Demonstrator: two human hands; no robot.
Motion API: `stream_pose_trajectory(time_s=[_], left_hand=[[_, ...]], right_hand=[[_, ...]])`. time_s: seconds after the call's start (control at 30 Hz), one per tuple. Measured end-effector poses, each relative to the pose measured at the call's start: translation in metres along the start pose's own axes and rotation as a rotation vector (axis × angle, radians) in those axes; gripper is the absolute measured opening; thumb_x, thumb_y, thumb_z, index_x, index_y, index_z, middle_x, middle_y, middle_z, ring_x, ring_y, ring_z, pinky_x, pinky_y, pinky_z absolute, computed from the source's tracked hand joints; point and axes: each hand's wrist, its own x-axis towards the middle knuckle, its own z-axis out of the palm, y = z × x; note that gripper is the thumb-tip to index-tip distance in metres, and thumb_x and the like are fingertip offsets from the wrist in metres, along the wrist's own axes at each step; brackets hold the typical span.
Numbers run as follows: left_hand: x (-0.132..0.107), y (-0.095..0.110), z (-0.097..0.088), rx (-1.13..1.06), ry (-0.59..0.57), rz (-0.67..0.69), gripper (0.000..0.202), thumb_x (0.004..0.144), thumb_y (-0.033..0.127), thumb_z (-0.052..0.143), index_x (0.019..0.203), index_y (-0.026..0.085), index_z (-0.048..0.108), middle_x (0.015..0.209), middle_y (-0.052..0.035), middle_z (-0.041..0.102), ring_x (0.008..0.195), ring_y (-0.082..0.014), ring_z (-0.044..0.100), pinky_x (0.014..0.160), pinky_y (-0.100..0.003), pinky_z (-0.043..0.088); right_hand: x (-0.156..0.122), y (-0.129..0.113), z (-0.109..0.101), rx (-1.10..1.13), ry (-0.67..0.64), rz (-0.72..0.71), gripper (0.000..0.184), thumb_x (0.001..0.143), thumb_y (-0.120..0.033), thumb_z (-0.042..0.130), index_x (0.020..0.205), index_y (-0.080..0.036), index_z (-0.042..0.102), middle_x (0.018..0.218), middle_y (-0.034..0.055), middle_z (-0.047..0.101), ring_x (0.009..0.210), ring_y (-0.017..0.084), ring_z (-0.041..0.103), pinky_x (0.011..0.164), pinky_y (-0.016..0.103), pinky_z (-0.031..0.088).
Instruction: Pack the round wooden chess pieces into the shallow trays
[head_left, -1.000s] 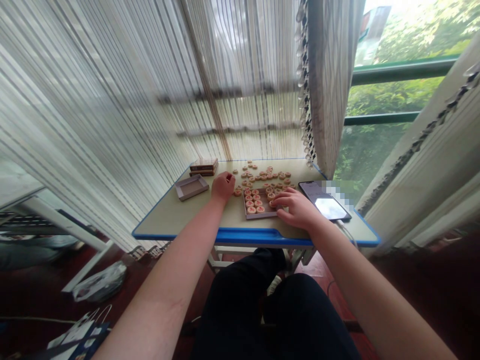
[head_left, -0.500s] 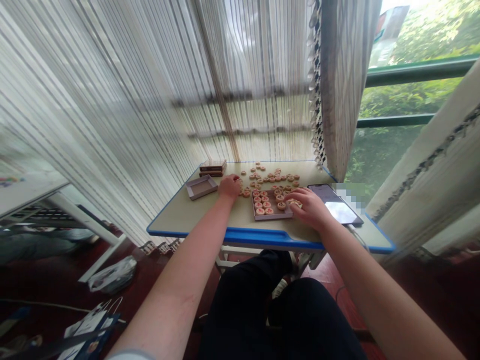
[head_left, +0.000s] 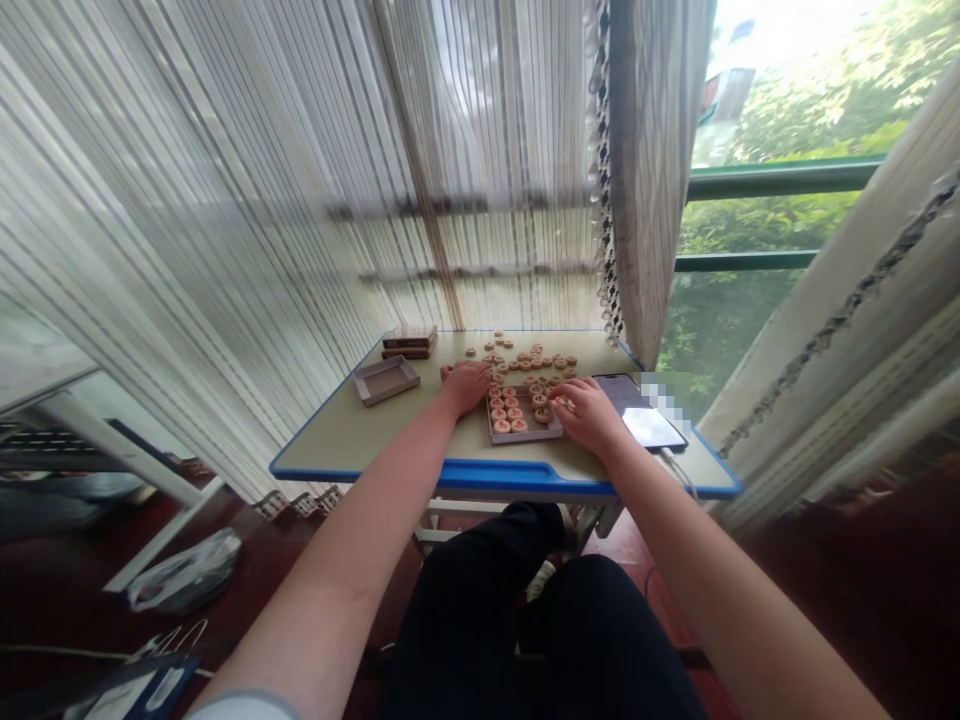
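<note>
A shallow cardboard box holds rows of round wooden xiangqi pieces, red-marked at left and dark-marked at right. More loose xiangqi pieces are scattered behind it. At the box's left edge, my left hand is palm down with its fingers curled over pieces there; the hand hides most of what is beneath. My right hand is closed at the box's right side, with light pieces showing between its thumb and fingers. Its fingertips are close to the dark-marked pieces.
An empty box lid or tray lies at left, before a stack of small boxes. A phone with a cable lies right of my right hand. The desk has a blue rim; fringe curtains hang behind it.
My left hand has shifted right and nearer, from the loose pieces to the box's left edge. My right hand stays beside the box, its fingers drawn in slightly. The view has turned slightly right.
</note>
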Motion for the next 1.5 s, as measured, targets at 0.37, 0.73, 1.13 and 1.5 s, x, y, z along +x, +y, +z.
stream_pose_trajectory(time_s=[0.37, 0.73, 1.13, 1.5], left_hand=[[0.008, -0.004, 0.005, 0.041, -0.063, -0.025, 0.025, 0.080, 0.032, 0.047, 0.088, 0.027, 0.070, 0.099, -0.0064, 0.068, 0.101, -0.0266, 0.056, 0.089, -0.046, 0.031], [0.008, -0.005, 0.002, -0.361, 0.158, -0.077, 0.015, 0.070, 0.020, 0.061, 0.084, 0.017, 0.065, 0.086, -0.0056, 0.068, 0.077, -0.0162, 0.062, 0.076, -0.031, 0.047], [-0.017, 0.038, -0.021, -1.267, -0.179, 0.008, 0.033, 0.055, 0.024, 0.077, 0.084, 0.012, 0.065, 0.082, -0.0041, 0.068, 0.076, -0.0142, 0.061, 0.076, -0.031, 0.048], [-0.022, 0.043, -0.022, -1.252, -0.260, 0.032, 0.033, 0.064, 0.028, 0.072, 0.090, 0.012, 0.062, 0.087, -0.0060, 0.065, 0.075, -0.0133, 0.061, 0.071, -0.028, 0.049]], right_hand=[[0.002, 0.003, 0.003, -0.037, -0.004, 0.017, 0.018, 0.077, -0.021, 0.050, 0.081, -0.020, 0.068, 0.085, 0.0057, 0.064, 0.086, 0.022, 0.049, 0.082, 0.035, 0.038], [0.000, 0.003, 0.004, -0.031, -0.004, 0.041, 0.018, 0.078, -0.023, 0.050, 0.083, -0.020, 0.067, 0.089, 0.0065, 0.063, 0.089, 0.023, 0.049, 0.084, 0.035, 0.038], [-0.001, -0.025, 0.008, -0.050, 0.093, -0.125, 0.026, 0.085, -0.030, 0.048, 0.106, -0.019, 0.056, 0.100, 0.0101, 0.060, 0.095, 0.023, 0.052, 0.082, 0.035, 0.042], [-0.002, -0.033, 0.000, -0.037, 0.148, -0.215, 0.026, 0.087, -0.031, 0.046, 0.108, -0.020, 0.055, 0.105, 0.0079, 0.059, 0.098, 0.022, 0.051, 0.085, 0.033, 0.041]])
